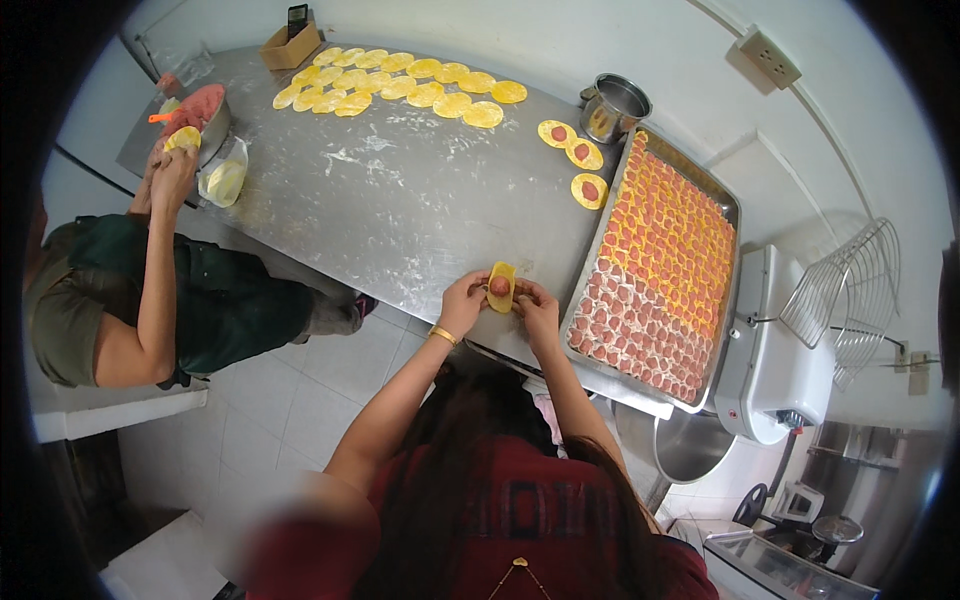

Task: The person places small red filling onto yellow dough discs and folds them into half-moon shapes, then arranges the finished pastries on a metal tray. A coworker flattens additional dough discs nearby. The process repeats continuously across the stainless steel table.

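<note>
Between my hands, close to the table's front edge, is a yellow dumpling wrapper (505, 270) with a ball of pink meat filling (499, 287) at its middle. Its sides curve up around the meat and its top is uncovered. My left hand (463, 303) pinches the left side of the wrapper, and my right hand (539, 313) grips the right side with bent fingers. Just to the right stands a large metal tray (572, 330) filled with rows of small meat-topped dumplings (660, 260). Beyond my hands lie three yellow wrappers with meat on them (589, 191).
Several bare yellow wrappers (425, 94) lie in rows along the metal table's (420, 190) far side. A metal pot (614, 108) stands behind the tray. At left, a co-worker's hand (172, 175) holds a wrapper beside a bowl of meat (215, 125). A white machine (765, 350) adjoins the tray.
</note>
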A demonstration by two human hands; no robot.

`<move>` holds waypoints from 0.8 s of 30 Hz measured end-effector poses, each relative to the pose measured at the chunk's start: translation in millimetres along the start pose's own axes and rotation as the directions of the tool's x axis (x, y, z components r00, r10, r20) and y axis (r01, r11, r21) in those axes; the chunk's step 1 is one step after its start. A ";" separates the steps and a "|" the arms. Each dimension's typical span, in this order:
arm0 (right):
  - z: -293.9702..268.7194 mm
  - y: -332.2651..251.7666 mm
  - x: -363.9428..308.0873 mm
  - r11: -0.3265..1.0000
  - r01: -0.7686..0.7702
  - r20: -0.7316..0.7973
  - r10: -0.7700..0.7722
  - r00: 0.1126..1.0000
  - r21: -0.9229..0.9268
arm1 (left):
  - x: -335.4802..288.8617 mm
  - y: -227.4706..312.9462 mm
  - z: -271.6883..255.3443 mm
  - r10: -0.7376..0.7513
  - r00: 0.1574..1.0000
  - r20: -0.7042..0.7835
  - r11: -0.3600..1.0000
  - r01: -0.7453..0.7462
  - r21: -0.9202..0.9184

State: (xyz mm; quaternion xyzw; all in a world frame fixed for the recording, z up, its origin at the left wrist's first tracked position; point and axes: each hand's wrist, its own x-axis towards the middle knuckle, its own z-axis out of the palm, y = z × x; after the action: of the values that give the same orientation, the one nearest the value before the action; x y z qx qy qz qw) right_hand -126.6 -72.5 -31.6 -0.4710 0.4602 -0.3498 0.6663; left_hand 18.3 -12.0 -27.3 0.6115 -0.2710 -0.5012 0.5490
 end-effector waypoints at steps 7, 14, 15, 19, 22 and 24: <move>6.6 -5.3 -9.8 0.997 0.010 0.009 -0.011 1.000 0.075 | 1.0 5.8 -3.1 -0.079 0.991 0.104 0.975 0.099 -0.199; 11.8 -27.2 -16.2 0.962 -0.013 0.009 0.011 1.000 0.274 | 0.4 5.4 -2.3 -0.116 0.993 0.031 0.918 0.119 -0.377; 12.7 -30.0 -18.5 0.964 0.014 0.025 -0.021 0.999 0.265 | 0.1 6.8 -1.7 -0.105 0.994 0.039 0.909 0.112 -0.401; 8.5 -37.6 -16.1 0.995 0.079 0.054 -0.082 0.995 0.062 | -7.8 18.5 0.9 -0.015 0.993 0.113 0.870 0.069 -0.489; -4.3 -40.0 -7.7 0.997 0.073 0.056 -0.075 0.996 0.039 | -14.9 29.6 -1.6 -0.027 0.982 0.186 0.779 0.137 -0.612; -10.1 -40.7 -2.2 0.995 0.085 0.052 -0.082 0.995 -0.059 | -15.9 33.2 0.1 -0.039 0.986 0.161 0.833 0.122 -0.541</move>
State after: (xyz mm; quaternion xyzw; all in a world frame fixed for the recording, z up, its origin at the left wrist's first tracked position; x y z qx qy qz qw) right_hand -138.2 -86.4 6.3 -0.5184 0.4341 -0.3514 0.6476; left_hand 19.9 -6.3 9.0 0.4020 -0.1288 -0.6230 0.6586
